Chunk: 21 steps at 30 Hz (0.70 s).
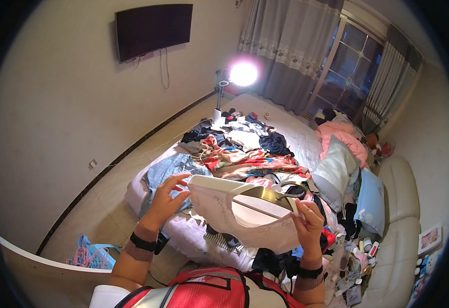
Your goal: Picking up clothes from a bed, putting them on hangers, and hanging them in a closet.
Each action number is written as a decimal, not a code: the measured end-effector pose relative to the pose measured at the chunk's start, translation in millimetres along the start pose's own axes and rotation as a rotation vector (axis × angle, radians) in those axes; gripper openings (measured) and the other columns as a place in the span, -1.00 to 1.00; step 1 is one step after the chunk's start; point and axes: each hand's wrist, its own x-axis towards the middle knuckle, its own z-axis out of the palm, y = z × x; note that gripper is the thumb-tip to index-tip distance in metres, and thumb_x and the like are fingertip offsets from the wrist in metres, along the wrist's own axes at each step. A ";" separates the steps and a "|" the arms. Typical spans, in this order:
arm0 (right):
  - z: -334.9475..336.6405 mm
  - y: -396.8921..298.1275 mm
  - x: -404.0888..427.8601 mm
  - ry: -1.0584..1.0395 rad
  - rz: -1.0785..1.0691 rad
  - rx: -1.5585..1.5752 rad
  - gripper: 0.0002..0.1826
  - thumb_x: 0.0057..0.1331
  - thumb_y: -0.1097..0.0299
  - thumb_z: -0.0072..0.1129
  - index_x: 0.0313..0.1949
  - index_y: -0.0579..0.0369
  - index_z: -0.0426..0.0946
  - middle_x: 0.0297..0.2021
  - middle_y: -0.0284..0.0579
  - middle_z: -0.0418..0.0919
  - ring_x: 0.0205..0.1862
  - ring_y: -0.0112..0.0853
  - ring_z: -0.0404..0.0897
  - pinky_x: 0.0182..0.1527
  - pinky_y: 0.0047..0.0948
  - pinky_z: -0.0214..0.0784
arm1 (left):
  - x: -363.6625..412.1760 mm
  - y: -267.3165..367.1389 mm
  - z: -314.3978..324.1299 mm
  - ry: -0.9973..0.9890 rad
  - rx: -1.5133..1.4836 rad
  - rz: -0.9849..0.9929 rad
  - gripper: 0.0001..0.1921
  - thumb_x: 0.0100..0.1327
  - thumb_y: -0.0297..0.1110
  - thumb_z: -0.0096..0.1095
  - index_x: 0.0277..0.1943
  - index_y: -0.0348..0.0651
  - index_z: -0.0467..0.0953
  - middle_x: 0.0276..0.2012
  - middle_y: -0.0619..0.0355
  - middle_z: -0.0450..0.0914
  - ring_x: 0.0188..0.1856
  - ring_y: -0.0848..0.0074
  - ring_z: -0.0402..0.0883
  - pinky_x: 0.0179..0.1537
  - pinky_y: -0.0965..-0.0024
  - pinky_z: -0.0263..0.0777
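Observation:
A cream garment (247, 233) with small decorative specks around its neckline is spread between my two hands, above the bed. Inside it is what looks like a wide pale clothes hanger (218, 183) with a brass-coloured plate (265, 193) and a dark ring hook (303, 188). My left hand (169, 195) has fingertips and thumb on the left edge of garment and hanger, loosely spread. Pinched between the thumb and fingers of my right hand (308, 221) is the right edge. A blue checked cloth (170, 171) lies behind my left hand.
Clothes, including a red floral cloth (247, 161), cover much of the bed (297, 131). A lit lamp (243, 74) stands on its far side. Pillows (370, 202) and small items line the headboard (397, 192). Blue and pink hangers (89, 254) are at lower left, by a white-edged surface (55, 260).

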 end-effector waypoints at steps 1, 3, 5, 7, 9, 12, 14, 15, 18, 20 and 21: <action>-0.5 1.6 -1.3 -0.002 0.000 0.000 -0.50 0.08 0.74 0.30 0.05 0.13 0.63 -0.16 -0.13 0.59 -0.19 -0.44 0.59 -0.16 -0.55 0.43 | 1.1 -1.4 0.3 0.001 0.000 -0.002 -0.53 0.23 -0.55 0.25 0.23 -0.20 0.46 0.11 0.06 0.55 0.01 0.49 0.55 -0.01 0.44 0.46; -0.1 5.7 -3.2 0.018 -0.017 0.011 -0.49 0.07 0.75 0.29 0.05 0.14 0.63 -0.15 -0.13 0.59 -0.18 -0.45 0.58 -0.14 -0.55 0.42 | 4.0 -1.1 3.2 -0.037 0.065 -0.003 -0.57 0.25 -0.51 0.28 0.19 -0.21 0.50 0.06 0.07 0.56 -0.05 0.50 0.57 -0.06 0.45 0.49; -0.2 5.2 -4.8 0.013 -0.012 0.015 -0.49 0.07 0.75 0.30 0.05 0.15 0.63 -0.15 -0.13 0.59 -0.18 -0.45 0.58 -0.14 -0.55 0.42 | 4.3 -3.0 7.6 0.013 0.043 -0.025 -0.60 0.23 -0.49 0.31 0.14 -0.22 0.53 -0.01 0.05 0.60 -0.11 0.49 0.61 -0.09 0.45 0.51; 0.0 3.8 -5.2 0.006 -0.010 0.021 -0.49 0.07 0.75 0.30 0.05 0.17 0.62 -0.15 -0.13 0.59 -0.18 -0.45 0.58 -0.14 -0.54 0.42 | 4.7 -7.9 10.4 0.067 0.024 -0.045 -0.63 0.21 -0.46 0.34 0.09 -0.23 0.56 -0.08 0.02 0.64 -0.18 0.48 0.64 -0.11 0.44 0.53; 0.4 3.2 -5.3 0.041 -0.015 0.062 -0.50 0.06 0.76 0.30 0.04 0.18 0.62 -0.15 -0.13 0.59 -0.17 -0.44 0.57 -0.14 -0.53 0.42 | 5.9 -15.5 11.9 0.131 -0.074 -0.109 -0.67 0.19 -0.50 0.35 0.04 -0.25 0.57 -0.24 0.06 0.67 -0.30 0.52 0.64 -0.18 0.47 0.53; -3.3 2.9 -5.2 0.027 -0.025 0.021 -0.52 0.08 0.75 0.29 0.04 0.18 0.63 -0.16 -0.14 0.59 -0.18 -0.45 0.56 -0.15 -0.53 0.41 | 5.9 -14.1 10.0 0.160 0.025 -0.195 -0.78 0.16 -0.54 0.36 -0.11 -0.28 0.61 -0.36 0.11 0.66 -0.36 0.54 0.63 -0.25 0.48 0.53; -6.0 1.2 -4.2 -0.025 -0.035 -0.031 -0.53 0.09 0.74 0.28 0.04 0.18 0.63 -0.17 -0.14 0.59 -0.19 -0.46 0.56 -0.15 -0.54 0.40 | 5.5 -9.2 0.2 0.183 0.051 -0.138 -0.83 0.16 -0.54 0.36 -0.17 -0.28 0.61 -0.37 0.10 0.65 -0.38 0.55 0.63 -0.27 0.49 0.52; -7.4 0.4 -4.0 -0.075 -0.045 -0.088 -0.54 0.10 0.73 0.28 0.04 0.18 0.63 -0.18 -0.15 0.59 -0.19 -0.46 0.56 -0.15 -0.54 0.40 | 6.0 -3.7 -3.9 0.204 0.073 -0.078 -0.89 0.15 -0.55 0.36 -0.24 -0.29 0.62 -0.38 0.10 0.64 -0.39 0.55 0.62 -0.29 0.49 0.52; -9.4 3.1 -5.4 -0.066 0.005 -0.109 -0.55 0.11 0.72 0.28 0.04 0.17 0.63 -0.19 -0.16 0.59 -0.20 -0.46 0.55 -0.16 -0.54 0.39 | 4.1 19.1 -8.5 0.043 0.086 0.040 -0.95 0.15 -0.56 0.34 -0.33 -0.29 0.60 -0.40 0.14 0.60 -0.33 0.53 0.59 -0.23 0.48 0.48; -11.3 9.5 -8.4 -0.010 0.024 -0.054 -0.54 0.11 0.72 0.28 0.04 0.17 0.63 -0.19 -0.16 0.59 -0.20 -0.46 0.55 -0.15 -0.54 0.39 | -0.5 12.3 -12.0 -0.175 0.139 0.103 -0.83 0.11 -0.51 0.36 -0.22 -0.29 0.58 -0.31 0.06 0.60 -0.21 0.34 0.61 -0.12 0.35 0.46; -10.5 12.3 -9.3 0.042 0.038 0.007 -0.53 0.10 0.73 0.28 0.04 0.17 0.63 -0.19 -0.15 0.59 -0.19 -0.45 0.56 -0.15 -0.54 0.39 | -3.8 8.2 -10.2 -0.175 0.142 0.101 -0.83 0.11 -0.51 0.36 -0.22 -0.29 0.58 -0.31 0.06 0.60 -0.21 0.34 0.61 -0.12 0.35 0.46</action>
